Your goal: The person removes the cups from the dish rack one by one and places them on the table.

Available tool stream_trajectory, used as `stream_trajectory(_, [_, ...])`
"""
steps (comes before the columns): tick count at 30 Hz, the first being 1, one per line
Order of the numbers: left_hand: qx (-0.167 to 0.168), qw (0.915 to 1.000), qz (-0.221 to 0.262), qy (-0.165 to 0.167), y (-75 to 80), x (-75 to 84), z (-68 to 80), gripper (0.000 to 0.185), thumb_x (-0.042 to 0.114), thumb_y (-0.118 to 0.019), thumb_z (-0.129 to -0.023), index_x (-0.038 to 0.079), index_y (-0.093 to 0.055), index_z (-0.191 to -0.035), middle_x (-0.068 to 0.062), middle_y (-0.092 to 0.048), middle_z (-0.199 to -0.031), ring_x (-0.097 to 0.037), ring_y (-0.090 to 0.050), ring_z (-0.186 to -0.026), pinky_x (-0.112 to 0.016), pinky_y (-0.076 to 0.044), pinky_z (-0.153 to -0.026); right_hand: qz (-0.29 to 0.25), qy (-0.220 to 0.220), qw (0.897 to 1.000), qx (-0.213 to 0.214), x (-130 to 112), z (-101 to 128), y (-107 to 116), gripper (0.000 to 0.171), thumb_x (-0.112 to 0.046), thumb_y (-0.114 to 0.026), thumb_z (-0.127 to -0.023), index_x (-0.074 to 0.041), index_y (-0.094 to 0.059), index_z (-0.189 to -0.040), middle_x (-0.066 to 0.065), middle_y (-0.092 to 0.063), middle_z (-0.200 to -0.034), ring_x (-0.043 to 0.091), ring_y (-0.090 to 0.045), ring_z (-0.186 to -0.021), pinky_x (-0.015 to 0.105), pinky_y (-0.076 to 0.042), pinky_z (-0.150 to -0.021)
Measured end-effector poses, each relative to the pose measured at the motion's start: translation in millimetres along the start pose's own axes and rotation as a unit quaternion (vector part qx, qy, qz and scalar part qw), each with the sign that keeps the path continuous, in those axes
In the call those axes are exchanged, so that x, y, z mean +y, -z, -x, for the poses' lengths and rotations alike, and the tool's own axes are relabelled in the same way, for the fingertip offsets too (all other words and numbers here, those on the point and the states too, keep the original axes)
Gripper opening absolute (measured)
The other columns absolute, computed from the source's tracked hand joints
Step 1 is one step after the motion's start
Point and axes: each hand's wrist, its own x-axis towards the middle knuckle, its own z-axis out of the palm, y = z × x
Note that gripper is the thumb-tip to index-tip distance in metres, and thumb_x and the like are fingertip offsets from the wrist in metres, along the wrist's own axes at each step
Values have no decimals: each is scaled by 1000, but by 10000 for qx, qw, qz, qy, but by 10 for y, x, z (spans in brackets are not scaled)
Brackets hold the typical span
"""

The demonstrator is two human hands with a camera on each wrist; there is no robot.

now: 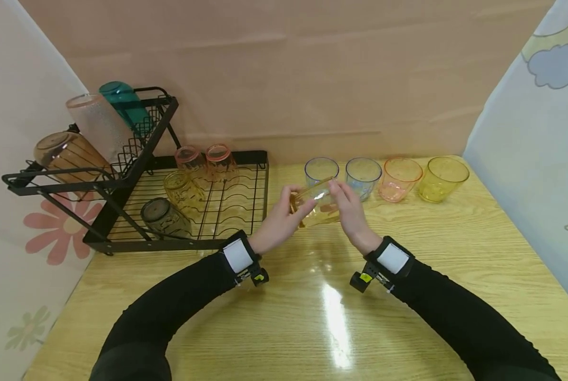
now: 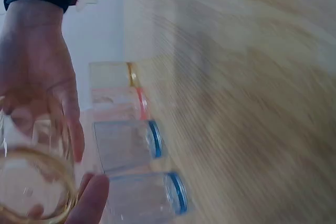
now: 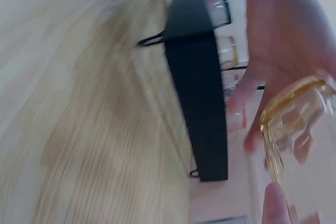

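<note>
Hands are sharing one amber glass, tilted, just above the tabletop: the left hand is curling round its base side, the right hand is pinching its rim. Just beyond the grip, the two blue glasses are standing close; a slipping fingertip hold could be sending the glass into them

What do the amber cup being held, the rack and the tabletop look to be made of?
Amber see-through cup: clear tinted plastic or glass, glossy; fingers show through it, so which one is open. Black two-tier dish rack: thin wire and flat bars, probably coated metal. Pale tabletop: wood-grain pattern with a bright glare streak, likely laminate or varnished wood.
</note>
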Motion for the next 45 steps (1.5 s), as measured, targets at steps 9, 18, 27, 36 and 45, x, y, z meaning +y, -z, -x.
stream_trajectory(9, [-1319, 9714, -1975, 4, 288, -49, 161, 64, 45, -59, -96, 9, -36, -145, -8, -59, -122, -15, -62, -96, -30, -52, -76, 1479, -10, 9856, -819, 38, -11, 219, 62, -43, -45, -101, -2, -37, -147, 25, -47, -133, 41, -52, -111, 53, -45, -86])
stream_trajectory(18, [-1838, 9253, -3275, -529, 561, -1, 312, 60, 47, -59, -95, 13, -41, -141, -5, -61, -126, -21, -62, -107, -36, -51, -83, 3193, 289, 9404, -1136, 91, -119, 286, 67, -53, -50, -96, -7, -42, -144, 18, -56, -124, 32, -57, -101, 45, -48, -74])
stream_trajectory(27, [-1706, 9061, -3823, -609, 874, 63, 413, 66, 57, -61, -89, 18, -46, -140, -1, -60, -130, -16, -61, -108, -37, -52, -80, 4411, 696, 8857, -1271, 140, -188, 255, 71, -59, -56, -90, -10, -47, -140, 17, -56, -117, 30, -59, -90, 41, -50, -62])
stream_trajectory(36, [-1552, 9030, -3968, -552, 1153, 142, 456, 72, 61, -60, -88, 17, -45, -143, -3, -57, -134, -20, -60, -112, -43, -51, -85, 4943, 1003, 8531, -1333, 166, -235, 228, 74, -59, -59, -88, -7, -47, -140, 17, -54, -116, 28, -58, -80, 38, -48, -55])
stream_trajectory(45, [-1155, 9150, -3843, -407, 1311, 102, 428, 70, 59, -62, -88, 15, -46, -141, -5, -56, -135, -23, -58, -116, -46, -50, -87, 5121, 1263, 8385, -1364, 236, -307, 169, 75, -59, -59, -88, -4, -48, -137, 19, -54, -115, 28, -56, -78, 38, -47, -57])
